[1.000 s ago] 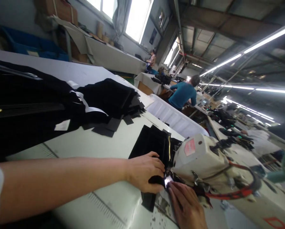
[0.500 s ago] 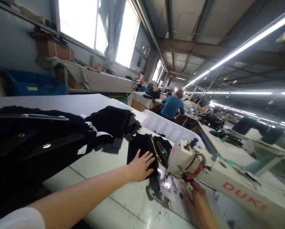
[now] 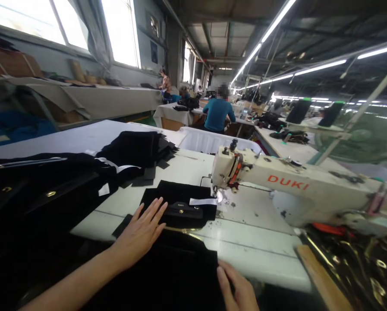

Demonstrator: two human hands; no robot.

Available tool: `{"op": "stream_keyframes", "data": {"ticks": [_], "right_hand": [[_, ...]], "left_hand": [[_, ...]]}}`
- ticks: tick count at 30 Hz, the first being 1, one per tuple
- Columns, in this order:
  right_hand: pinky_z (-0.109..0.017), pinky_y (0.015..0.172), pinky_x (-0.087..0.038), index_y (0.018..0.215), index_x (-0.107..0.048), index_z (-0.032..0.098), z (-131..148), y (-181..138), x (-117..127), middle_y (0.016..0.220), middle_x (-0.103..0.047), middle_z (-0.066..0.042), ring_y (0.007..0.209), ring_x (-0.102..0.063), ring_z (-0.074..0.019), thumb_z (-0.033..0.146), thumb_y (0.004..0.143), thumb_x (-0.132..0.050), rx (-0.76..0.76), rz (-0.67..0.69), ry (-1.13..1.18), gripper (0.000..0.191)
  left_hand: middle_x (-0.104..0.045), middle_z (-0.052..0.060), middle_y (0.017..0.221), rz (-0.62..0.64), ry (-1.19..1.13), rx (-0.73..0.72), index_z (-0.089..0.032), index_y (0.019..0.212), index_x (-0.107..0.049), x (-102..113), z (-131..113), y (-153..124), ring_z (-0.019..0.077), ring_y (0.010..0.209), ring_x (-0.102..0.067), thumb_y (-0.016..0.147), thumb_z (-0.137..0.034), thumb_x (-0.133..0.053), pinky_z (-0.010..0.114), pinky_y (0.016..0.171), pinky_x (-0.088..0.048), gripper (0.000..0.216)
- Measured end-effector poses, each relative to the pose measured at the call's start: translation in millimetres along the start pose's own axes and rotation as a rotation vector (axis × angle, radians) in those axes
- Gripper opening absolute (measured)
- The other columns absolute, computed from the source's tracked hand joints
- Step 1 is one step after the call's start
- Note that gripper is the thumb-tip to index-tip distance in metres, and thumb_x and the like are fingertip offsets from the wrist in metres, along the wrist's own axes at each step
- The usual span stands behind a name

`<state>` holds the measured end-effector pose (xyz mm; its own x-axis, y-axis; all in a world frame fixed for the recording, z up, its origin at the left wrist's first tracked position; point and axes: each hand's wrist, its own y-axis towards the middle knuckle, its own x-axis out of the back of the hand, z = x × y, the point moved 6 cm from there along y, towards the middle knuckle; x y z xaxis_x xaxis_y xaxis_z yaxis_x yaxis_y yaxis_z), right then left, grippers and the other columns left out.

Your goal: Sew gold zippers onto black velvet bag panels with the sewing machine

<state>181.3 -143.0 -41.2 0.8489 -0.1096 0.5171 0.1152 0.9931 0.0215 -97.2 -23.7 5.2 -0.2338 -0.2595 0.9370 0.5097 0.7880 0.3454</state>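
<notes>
My left hand [image 3: 140,232] lies flat with its fingers spread on a black fabric piece [image 3: 180,203] that has small gold snaps and a gold zipper edge. My right hand [image 3: 238,289] rests at the table's near edge, fingers stretched out on black fabric [image 3: 177,272] that hangs toward me. A white sewing machine [image 3: 290,185] marked DUKI stands to the right, its needle end just beyond the fabric piece. A white label [image 3: 202,201] lies on the fabric by the needle.
A heap of black garments [image 3: 44,185] and cut black pieces [image 3: 138,149] covers the table's left side. A white bin [image 3: 209,140] stands behind the table. A person in a teal top [image 3: 217,113] works at a farther table. Long tables run along the windows.
The view has swung down and right. My left hand drew the black piece away from the needle toward me. My right hand left the machine's needle area and came to the near edge.
</notes>
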Motion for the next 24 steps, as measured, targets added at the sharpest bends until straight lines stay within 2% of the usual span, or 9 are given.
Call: {"op": "stream_keyframes", "data": {"ticks": [2,4,8,13,16,18,20,22,24], "right_hand": [[-0.043,0.105,-0.045,0.13,-0.065,0.024,10.5,4.9,-7.2,0.121,-0.07,-0.01,0.117,-0.063,-0.0295,0.063,0.092,-0.054,-0.129,0.103,0.26,0.055],[-0.038,0.092,-0.052,0.135,-0.059,0.02,22.8,9.1,-15.6,0.112,-0.073,-0.012,0.103,-0.068,-0.0258,0.066,0.088,-0.059,-0.255,0.23,0.567,0.066],[-0.02,0.059,-0.049,0.114,-0.067,0.016,41.4,11.1,-42.3,0.098,-0.072,-0.009,0.074,-0.068,-0.0143,0.063,0.076,-0.075,-0.453,0.427,0.892,0.061],[-0.02,0.036,-0.03,0.083,-0.07,0.013,52.0,19.2,-87.8,0.062,-0.065,-0.003,0.038,-0.048,-0.0088,0.069,0.076,-0.07,-0.381,0.47,0.693,0.056],[-0.031,0.064,-0.054,0.094,-0.071,0.016,62.5,27.2,-98.6,0.078,-0.072,-0.005,0.07,-0.069,-0.0224,0.06,0.069,-0.079,-0.227,0.334,0.619,0.051],[-0.041,0.092,-0.051,0.105,-0.07,0.019,69.0,28.2,-95.1,0.099,-0.074,-0.007,0.101,-0.067,-0.0303,0.049,0.066,-0.083,-0.121,0.211,0.557,0.05],[-0.045,0.099,-0.047,0.103,-0.072,0.02,69.7,24.1,-90.5,0.099,-0.074,-0.006,0.108,-0.065,-0.0329,0.043,0.067,-0.082,-0.098,0.157,0.483,0.043],[-0.042,0.086,-0.054,0.096,-0.073,0.021,62.6,17.0,-89.6,0.082,-0.073,-0.005,0.09,-0.069,-0.0302,0.041,0.069,-0.08,-0.184,0.219,0.427,0.035],[-0.034,0.058,-0.054,0.089,-0.072,0.018,52.7,9.2,-86.7,0.06,-0.065,-0.001,0.058,-0.064,-0.0225,0.042,0.07,-0.079,-0.283,0.304,0.389,0.031]], "left_hand": [[-0.03,0.013,0.16,0.02,-0.021,-0.043,-0.019,0.157,-0.024,-10.1,-8.0,-9.8,0.0316,0.146,-0.032,0.104,-0.032,-0.037,0.059,0.116,-0.027,0.056],[-0.023,0.009,0.163,0.015,-0.06,-0.049,-0.025,0.158,-0.02,-11.5,-12.7,-21.0,0.0298,0.147,-0.03,0.105,-0.034,-0.036,0.055,0.118,-0.028,0.057],[-0.018,0.008,0.165,-0.127,-0.187,0.186,-0.029,0.157,-0.021,-2.5,1.4,-41.0,0.0337,0.146,-0.029,0.102,-0.049,-0.042,0.055,0.114,-0.035,0.062],[-0.026,0.011,0.161,-0.137,-0.212,0.231,-0.029,0.155,-0.023,-7.0,-0.8,-56.3,0.0337,0.144,-0.033,0.101,-0.049,-0.045,0.055,0.114,-0.035,0.062],[-0.025,0.013,0.161,-0.127,-0.176,0.231,-0.026,0.154,-0.025,-8.3,0.9,-60.9,0.0339,0.143,-0.034,0.099,-0.048,-0.051,0.053,0.114,-0.036,0.065],[-0.022,0.015,0.162,-0.125,-0.136,0.233,-0.023,0.154,-0.026,-7.2,6.6,-62.1,0.036,0.145,-0.031,0.096,-0.048,-0.055,0.055,0.115,-0.033,0.069],[-0.023,0.016,0.162,-0.101,-0.097,0.208,-0.022,0.155,-0.027,-6.2,11.1,-61.5,0.0364,0.147,-0.026,0.095,-0.046,-0.057,0.056,0.116,-0.028,0.071],[-0.026,0.014,0.162,-0.062,-0.069,0.165,-0.023,0.156,-0.027,-5.4,12.2,-59.7,0.034,0.149,-0.023,0.095,-0.043,-0.057,0.055,0.118,-0.024,0.07],[-0.027,0.012,0.162,-0.03,-0.052,0.132,-0.025,0.155,-0.029,-4.0,11.2,-57.7,0.0318,0.149,-0.022,0.097,-0.042,-0.055,0.055,0.119,-0.021,0.067]]}}
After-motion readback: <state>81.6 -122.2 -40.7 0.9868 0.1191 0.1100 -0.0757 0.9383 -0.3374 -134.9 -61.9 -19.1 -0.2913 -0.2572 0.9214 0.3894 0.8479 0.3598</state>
